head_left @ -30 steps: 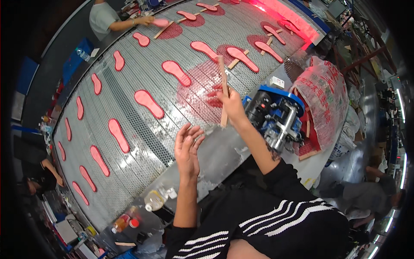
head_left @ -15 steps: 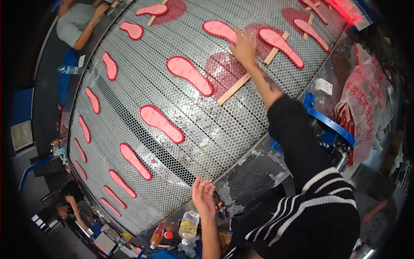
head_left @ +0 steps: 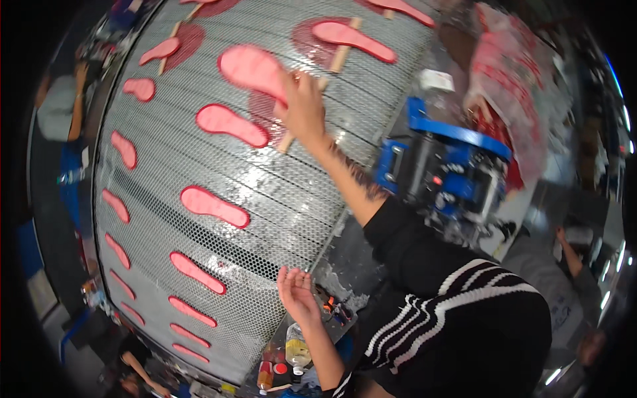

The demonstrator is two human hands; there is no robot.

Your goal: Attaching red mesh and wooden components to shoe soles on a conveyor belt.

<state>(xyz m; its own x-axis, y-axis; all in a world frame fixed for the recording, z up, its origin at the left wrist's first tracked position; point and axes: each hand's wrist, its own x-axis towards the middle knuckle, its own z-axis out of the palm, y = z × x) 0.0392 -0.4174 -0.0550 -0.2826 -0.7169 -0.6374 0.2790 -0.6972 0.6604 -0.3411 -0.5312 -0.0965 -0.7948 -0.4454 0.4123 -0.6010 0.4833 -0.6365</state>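
Observation:
My right hand (head_left: 303, 105) reaches over the mesh surface and grips the narrow end of a pink insole (head_left: 251, 67) with a red edge. This insole looks larger than its neighbours and appears raised off the mesh. Under it shows part of a dark red mesh patch with a wooden strip (head_left: 285, 142). Another pink insole (head_left: 231, 125) lies flat just nearer to me. My left hand (head_left: 298, 296) hovers by the near edge of the mesh, palm up, fingers loosely bent and apart, with nothing in it.
Pink insoles lie in rows on the grey honeycomb mesh (head_left: 292, 219). At right stand a blue-and-black machine part (head_left: 451, 159), a white box (head_left: 436, 81) and a plastic-wrapped bundle (head_left: 507, 86). Bottles (head_left: 298, 348) stand near my left forearm. Other people are at the left and right edges.
My right hand has lifted the insole it was touching off the mesh. The whole view has shifted, so the rows of insoles appear turned. My left hand stays empty by the edge.

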